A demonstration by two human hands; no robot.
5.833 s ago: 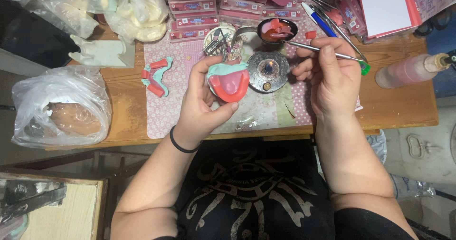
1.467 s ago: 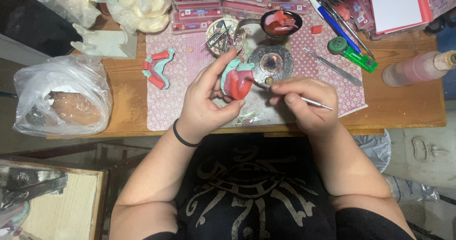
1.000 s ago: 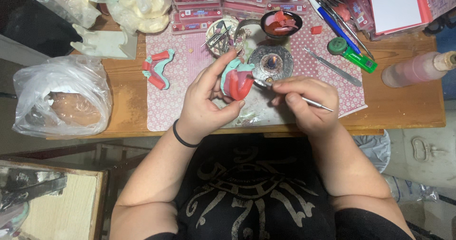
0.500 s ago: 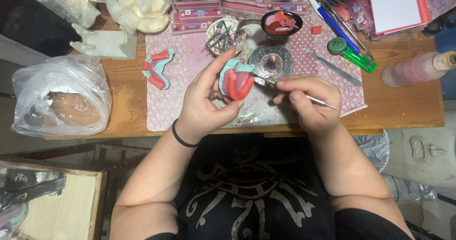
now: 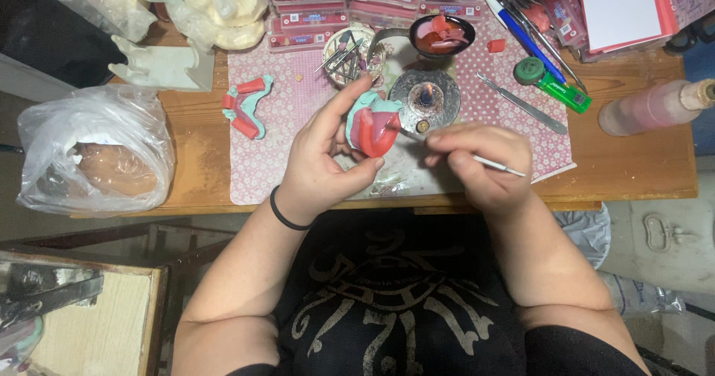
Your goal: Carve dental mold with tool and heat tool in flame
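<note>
Two hands work just in front of the burner (image 5: 427, 97). Left hand (image 5: 322, 160) has its fingers clamped on a teal cast (image 5: 370, 123) with red wax, raised beside the burner. Right hand (image 5: 482, 161) pinches a thin metal tool (image 5: 454, 151), tip touching the wax. Behind the burner sits a wax bowl (image 5: 442, 35); left of it lies another cast (image 5: 246, 106).

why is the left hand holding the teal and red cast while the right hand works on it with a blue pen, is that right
Not quite: the right hand holds a thin metal tool, not a pen. The blue pen lies on the table. The head view shows the left hand holding the cast.
</note>
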